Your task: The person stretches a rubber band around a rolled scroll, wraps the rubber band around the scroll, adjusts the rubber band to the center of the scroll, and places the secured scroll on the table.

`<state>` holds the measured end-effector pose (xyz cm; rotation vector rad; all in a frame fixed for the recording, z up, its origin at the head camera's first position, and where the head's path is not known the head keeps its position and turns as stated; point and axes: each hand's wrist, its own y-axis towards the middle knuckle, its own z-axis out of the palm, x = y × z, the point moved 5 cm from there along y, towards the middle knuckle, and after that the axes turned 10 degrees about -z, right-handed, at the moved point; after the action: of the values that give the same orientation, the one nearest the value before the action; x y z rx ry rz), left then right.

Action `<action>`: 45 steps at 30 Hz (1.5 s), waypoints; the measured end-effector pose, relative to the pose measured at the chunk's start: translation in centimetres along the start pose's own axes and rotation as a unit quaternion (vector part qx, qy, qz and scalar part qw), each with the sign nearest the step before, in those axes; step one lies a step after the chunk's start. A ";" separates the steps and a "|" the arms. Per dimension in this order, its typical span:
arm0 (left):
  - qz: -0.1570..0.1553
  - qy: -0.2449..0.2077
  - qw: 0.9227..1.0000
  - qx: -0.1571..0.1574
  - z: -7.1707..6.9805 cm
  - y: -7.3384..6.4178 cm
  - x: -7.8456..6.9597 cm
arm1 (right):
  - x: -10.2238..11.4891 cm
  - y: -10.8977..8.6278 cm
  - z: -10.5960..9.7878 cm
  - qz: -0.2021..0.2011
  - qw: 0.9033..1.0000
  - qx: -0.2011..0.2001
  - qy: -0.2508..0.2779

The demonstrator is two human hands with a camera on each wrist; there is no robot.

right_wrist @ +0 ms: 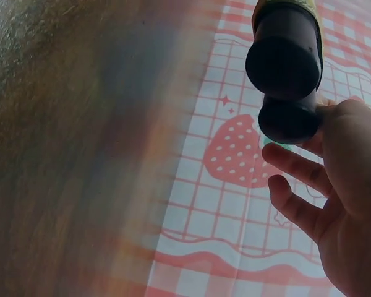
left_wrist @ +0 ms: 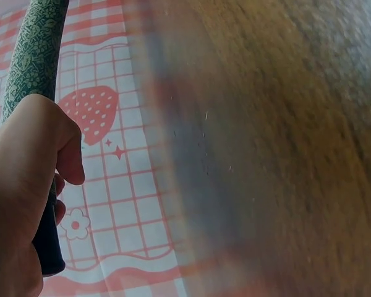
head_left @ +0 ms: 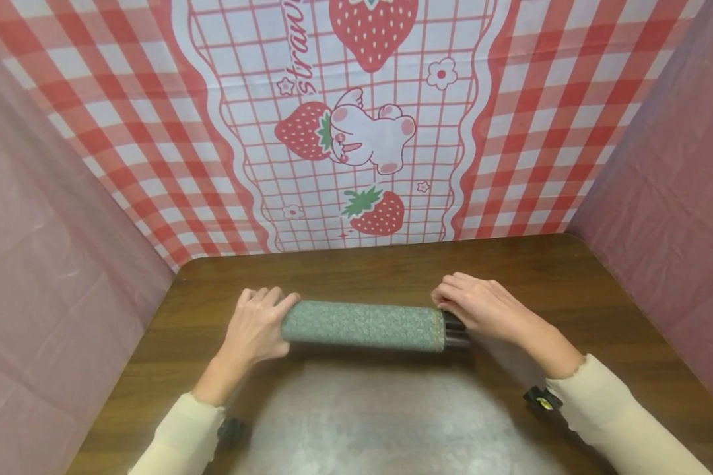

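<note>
A scroll (head_left: pixel 362 326) in green patterned cloth is held level over the table, its length running left to right in the head view. Two dark roller ends (head_left: pixel 456 342) stick out at its right side; the right wrist view shows their round caps (right_wrist: pixel 281 68) stacked. My left hand (head_left: pixel 258 326) grips the scroll's left end, and a dark roller tip (left_wrist: pixel 48 247) juts out below that hand in the left wrist view. At the right end my right hand (head_left: pixel 484 307) pinches the far edge by the rollers. Its lower fingers (right_wrist: pixel 297 207) spread loosely, off the scroll.
The brown wooden table (head_left: pixel 154 369) has a shiny, light-reflecting patch at its front middle. Behind it hangs a red-and-white checked cloth (head_left: pixel 529 132) with strawberries. Pink curtains (head_left: pixel 677 171) close in both sides. A small dark device (head_left: pixel 542 398) sits by the right cuff.
</note>
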<state>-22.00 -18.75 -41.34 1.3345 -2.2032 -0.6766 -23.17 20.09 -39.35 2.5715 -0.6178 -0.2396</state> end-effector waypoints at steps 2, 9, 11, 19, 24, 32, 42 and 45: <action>-0.002 0.000 1.000 0.001 0.1 0.0 0.0 | 0.0 -0.1 0.0 -0.004 1.000 -0.006 0.004; -0.012 0.000 1.000 0.007 0.2 0.0 0.0 | -0.3 -0.5 -0.6 -0.005 0.999 -0.031 0.010; -0.015 -0.001 1.000 0.009 0.2 0.1 0.0 | -0.4 -0.6 -0.8 -0.002 0.999 -0.033 0.009; -0.050 0.008 0.997 0.054 0.3 0.0 0.2 | -0.8 -1.3 -1.1 0.055 0.998 -0.028 0.013; -0.083 0.005 0.993 0.084 0.4 0.0 0.6 | -1.0 -1.7 -0.9 0.097 0.995 -0.007 0.021; -0.112 -0.022 0.987 0.116 0.6 0.1 0.8 | -1.0 -1.8 -0.6 0.129 0.991 0.023 0.022; -0.136 -0.056 0.976 0.163 0.7 0.3 0.9 | -0.9 -1.5 -0.2 0.136 0.990 0.021 0.007; -0.129 -0.063 0.977 0.159 0.7 0.4 0.8 | -0.9 -1.6 -0.1 0.133 0.991 0.026 0.001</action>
<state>-23.02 -19.24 -41.52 1.8076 -2.3336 -0.5253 -23.33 21.80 -40.02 2.5019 -0.9657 -0.1331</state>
